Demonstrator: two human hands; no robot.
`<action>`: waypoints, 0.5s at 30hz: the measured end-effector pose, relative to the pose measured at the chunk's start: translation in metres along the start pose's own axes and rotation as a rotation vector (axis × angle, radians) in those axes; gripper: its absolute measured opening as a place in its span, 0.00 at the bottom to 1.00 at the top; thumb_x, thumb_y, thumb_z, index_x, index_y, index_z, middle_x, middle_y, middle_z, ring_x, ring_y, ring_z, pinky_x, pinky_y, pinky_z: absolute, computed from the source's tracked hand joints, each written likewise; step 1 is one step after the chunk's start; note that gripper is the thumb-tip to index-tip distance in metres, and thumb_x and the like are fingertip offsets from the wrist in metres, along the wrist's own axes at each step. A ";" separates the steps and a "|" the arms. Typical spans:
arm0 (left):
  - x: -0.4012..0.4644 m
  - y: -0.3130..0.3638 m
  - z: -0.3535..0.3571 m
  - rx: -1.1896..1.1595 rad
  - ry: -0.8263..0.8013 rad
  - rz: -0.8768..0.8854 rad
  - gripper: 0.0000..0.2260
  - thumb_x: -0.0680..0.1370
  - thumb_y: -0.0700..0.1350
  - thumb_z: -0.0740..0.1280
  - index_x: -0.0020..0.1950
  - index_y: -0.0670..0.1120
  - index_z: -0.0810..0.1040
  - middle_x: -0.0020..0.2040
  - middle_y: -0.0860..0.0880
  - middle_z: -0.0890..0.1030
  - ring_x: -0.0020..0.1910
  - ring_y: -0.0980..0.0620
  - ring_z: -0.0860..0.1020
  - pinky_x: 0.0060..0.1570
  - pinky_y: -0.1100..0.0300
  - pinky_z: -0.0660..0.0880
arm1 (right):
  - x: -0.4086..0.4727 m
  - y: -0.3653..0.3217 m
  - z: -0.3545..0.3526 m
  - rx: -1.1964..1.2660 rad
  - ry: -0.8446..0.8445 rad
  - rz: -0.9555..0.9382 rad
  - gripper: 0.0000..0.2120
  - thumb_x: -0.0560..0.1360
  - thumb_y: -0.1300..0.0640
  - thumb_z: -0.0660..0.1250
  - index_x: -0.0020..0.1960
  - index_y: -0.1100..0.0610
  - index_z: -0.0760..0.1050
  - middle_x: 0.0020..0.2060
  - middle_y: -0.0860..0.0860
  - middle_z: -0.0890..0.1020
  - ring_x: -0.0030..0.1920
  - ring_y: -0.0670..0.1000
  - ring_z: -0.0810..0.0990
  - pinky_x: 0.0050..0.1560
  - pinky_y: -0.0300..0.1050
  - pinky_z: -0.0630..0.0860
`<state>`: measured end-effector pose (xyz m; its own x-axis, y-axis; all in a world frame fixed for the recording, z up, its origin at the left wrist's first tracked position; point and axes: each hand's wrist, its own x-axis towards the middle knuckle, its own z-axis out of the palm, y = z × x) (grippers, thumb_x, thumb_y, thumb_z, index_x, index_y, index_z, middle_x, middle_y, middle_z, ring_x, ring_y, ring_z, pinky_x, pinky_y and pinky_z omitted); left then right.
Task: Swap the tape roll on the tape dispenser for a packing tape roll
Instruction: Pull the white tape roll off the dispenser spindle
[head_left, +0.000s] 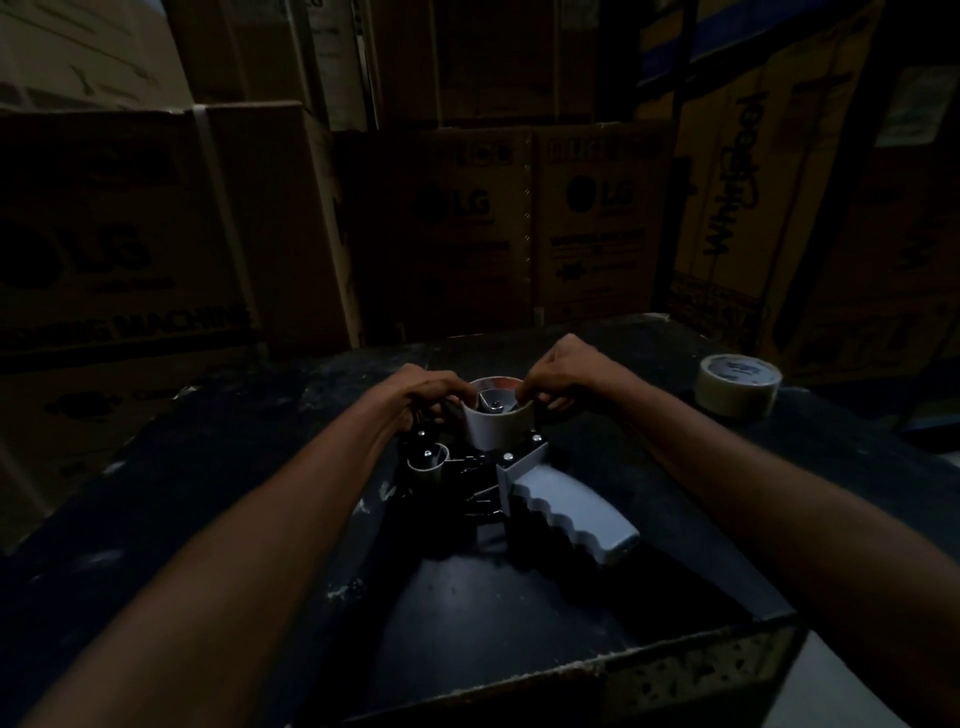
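A tape dispenser (519, 483) lies on its side on the dark table (208, 519), its grey ribbed handle (571, 514) pointing toward me and to the right. A grey spool hub (496, 423) stands up from it, with a roll core around it. My left hand (426, 392) grips the dispenser's left side by the hub. My right hand (563, 376) pinches the hub's right rim. A pale packing tape roll (737, 384) lies flat on the table at the far right, apart from both hands.
Stacked cardboard appliance boxes (467, 218) wall in the table at the back and left. The table's chipped front edge (675, 670) runs close to me at lower right. The scene is very dim.
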<state>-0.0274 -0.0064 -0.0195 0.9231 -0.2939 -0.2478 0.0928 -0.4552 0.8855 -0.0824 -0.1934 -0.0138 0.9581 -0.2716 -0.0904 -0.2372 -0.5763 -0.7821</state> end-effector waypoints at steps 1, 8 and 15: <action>0.001 -0.001 -0.002 0.007 -0.010 -0.010 0.05 0.69 0.35 0.72 0.43 0.37 0.79 0.20 0.48 0.77 0.16 0.56 0.73 0.18 0.68 0.68 | 0.000 0.000 0.000 0.001 -0.014 0.007 0.12 0.70 0.58 0.76 0.49 0.64 0.83 0.44 0.61 0.86 0.41 0.54 0.86 0.45 0.47 0.84; -0.002 -0.007 -0.017 0.010 -0.270 0.030 0.25 0.58 0.50 0.80 0.51 0.42 0.83 0.47 0.42 0.86 0.40 0.49 0.83 0.38 0.58 0.77 | -0.025 0.010 -0.010 0.177 -0.205 -0.028 0.31 0.59 0.37 0.77 0.53 0.57 0.83 0.36 0.53 0.81 0.32 0.47 0.76 0.30 0.37 0.72; -0.007 -0.006 -0.007 0.043 -0.228 0.092 0.16 0.78 0.54 0.65 0.51 0.42 0.83 0.48 0.43 0.85 0.45 0.48 0.81 0.49 0.55 0.75 | -0.031 0.028 0.004 0.205 -0.228 -0.010 0.26 0.66 0.40 0.76 0.55 0.59 0.83 0.40 0.53 0.83 0.38 0.46 0.78 0.35 0.36 0.73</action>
<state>-0.0321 0.0047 -0.0204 0.8185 -0.5154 -0.2537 -0.0078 -0.4515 0.8922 -0.1183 -0.1981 -0.0352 0.9771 -0.0732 -0.1998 -0.2122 -0.4043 -0.8897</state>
